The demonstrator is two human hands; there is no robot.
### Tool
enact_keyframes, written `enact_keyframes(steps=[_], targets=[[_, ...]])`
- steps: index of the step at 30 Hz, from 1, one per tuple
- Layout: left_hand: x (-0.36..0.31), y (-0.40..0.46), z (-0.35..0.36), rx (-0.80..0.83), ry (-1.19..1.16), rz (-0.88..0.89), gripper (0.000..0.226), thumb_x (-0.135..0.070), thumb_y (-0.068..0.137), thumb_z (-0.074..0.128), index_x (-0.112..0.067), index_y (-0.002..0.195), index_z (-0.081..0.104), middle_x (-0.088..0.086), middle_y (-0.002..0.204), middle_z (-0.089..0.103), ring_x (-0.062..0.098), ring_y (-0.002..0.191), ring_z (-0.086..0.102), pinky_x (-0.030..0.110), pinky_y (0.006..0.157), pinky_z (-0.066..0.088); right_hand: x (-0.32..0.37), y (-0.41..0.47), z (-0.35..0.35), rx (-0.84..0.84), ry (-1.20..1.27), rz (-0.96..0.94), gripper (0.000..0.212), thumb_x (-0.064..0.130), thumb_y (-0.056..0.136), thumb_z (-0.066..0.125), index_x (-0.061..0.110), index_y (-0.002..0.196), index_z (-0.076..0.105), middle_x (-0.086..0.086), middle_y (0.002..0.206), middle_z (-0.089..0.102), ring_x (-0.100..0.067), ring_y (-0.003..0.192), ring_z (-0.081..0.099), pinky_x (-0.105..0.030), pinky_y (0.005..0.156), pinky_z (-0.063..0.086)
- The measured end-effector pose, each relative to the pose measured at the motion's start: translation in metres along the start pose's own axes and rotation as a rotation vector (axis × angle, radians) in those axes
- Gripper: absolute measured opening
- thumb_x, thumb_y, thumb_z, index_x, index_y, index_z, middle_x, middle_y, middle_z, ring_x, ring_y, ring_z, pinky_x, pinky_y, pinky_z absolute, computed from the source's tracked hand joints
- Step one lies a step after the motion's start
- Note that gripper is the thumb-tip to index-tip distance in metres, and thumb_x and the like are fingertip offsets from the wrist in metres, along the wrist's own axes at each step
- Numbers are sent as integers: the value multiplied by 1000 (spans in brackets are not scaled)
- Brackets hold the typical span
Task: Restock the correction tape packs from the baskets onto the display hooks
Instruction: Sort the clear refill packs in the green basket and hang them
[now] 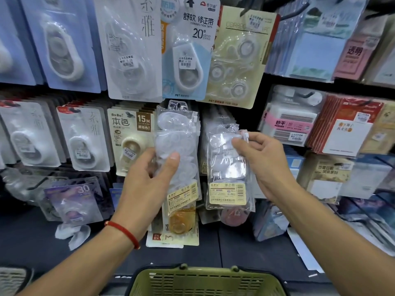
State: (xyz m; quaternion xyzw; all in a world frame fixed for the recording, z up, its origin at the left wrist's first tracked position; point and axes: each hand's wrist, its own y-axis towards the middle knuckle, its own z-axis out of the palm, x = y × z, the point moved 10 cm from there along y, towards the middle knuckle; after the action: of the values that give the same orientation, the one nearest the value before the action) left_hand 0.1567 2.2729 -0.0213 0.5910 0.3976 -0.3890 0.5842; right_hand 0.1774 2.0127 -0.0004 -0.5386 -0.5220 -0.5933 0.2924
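My left hand [147, 174] grips a stack of clear correction tape packs [177, 146] that hangs in the middle row of the display, thumb in front and fingers behind. My right hand [263, 161] pinches the top right corner of another clear pack with a yellow label [228, 174], holding it upright in front of more packs of the same kind. A green basket [205, 280] stands below, between my forearms; its contents are out of view.
Carded correction tapes [188, 50] fill the hooks above and to the left. Sticky note packs [316, 45] hang at the right. Loose packs [72, 231] lie on the dark shelf below. A grey basket [12, 278] shows at the bottom left corner.
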Motion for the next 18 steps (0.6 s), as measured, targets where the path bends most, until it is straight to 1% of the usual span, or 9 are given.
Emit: enact_keyframes(steps=[2, 4, 6, 8, 10, 13, 14, 16, 18], targets=[[5, 0, 2, 15, -14, -1, 21, -47, 96, 66, -69, 94, 66, -36, 102, 72, -16, 97, 67, -2, 70, 47, 12, -4, -9, -89, -353, -127, 34, 36, 95, 76, 20, 123, 64, 12, 103, 70, -6, 89, 65, -20, 82, 50], [14, -1, 4, 34, -69, -27, 14, -44, 95, 68, -47, 108, 71, -23, 107, 76, -6, 99, 71, 5, 72, 52, 40, -21, -11, -213, -594, -371, 37, 37, 97, 73, 24, 128, 57, 12, 113, 58, -8, 97, 55, -16, 85, 40], [22, -3, 10, 49, -132, -77, 23, -40, 91, 72, -34, 113, 71, -14, 106, 79, 1, 95, 75, 11, 70, 56, 45, -34, 3, -124, -539, -443, 24, 38, 98, 70, 26, 116, 61, 12, 105, 61, -5, 91, 56, -11, 80, 40], [28, -6, 20, 76, -198, -126, 32, -37, 87, 75, -30, 117, 71, -10, 106, 80, 6, 96, 77, 16, 70, 59, 21, -41, 29, 140, -450, -267, 26, 54, 93, 68, 30, 100, 67, 15, 91, 69, 0, 84, 63, -8, 72, 44], [32, -8, 29, 97, -252, -157, 38, -31, 85, 77, -25, 121, 70, -4, 111, 80, 14, 100, 78, 23, 74, 62, 0, -52, 48, 319, -421, -160, 28, 56, 92, 69, 28, 87, 70, 17, 80, 72, 2, 75, 64, -12, 68, 47], [35, -9, 35, 83, -304, -183, 44, -29, 83, 78, -22, 125, 67, -3, 114, 80, 16, 104, 77, 24, 78, 62, -9, -54, 45, 294, -285, -102, 23, 35, 99, 71, 17, 84, 69, 3, 83, 76, -12, 79, 72, -27, 72, 56], [34, -9, 34, 63, -297, -180, 45, -31, 82, 78, -23, 125, 67, -5, 113, 80, 14, 103, 77, 23, 76, 62, -11, -52, 39, 264, -208, -68, 21, 30, 100, 70, 15, 85, 68, -1, 85, 78, -15, 81, 74, -28, 71, 57], [32, -7, 29, 26, -245, -170, 41, -36, 84, 75, -27, 123, 68, -8, 111, 80, 11, 98, 76, 23, 70, 59, -12, -49, 27, 197, -99, -27, 21, 28, 102, 67, 13, 88, 65, -7, 85, 78, -21, 81, 76, -35, 69, 58], [33, -4, 23, -1, -193, -175, 28, -31, 93, 73, -31, 121, 68, -7, 110, 79, 14, 93, 74, 28, 71, 53, -11, -45, 16, 134, -70, -19, 25, 32, 103, 65, 9, 93, 64, -19, 90, 74, -33, 83, 73, -53, 80, 57]])
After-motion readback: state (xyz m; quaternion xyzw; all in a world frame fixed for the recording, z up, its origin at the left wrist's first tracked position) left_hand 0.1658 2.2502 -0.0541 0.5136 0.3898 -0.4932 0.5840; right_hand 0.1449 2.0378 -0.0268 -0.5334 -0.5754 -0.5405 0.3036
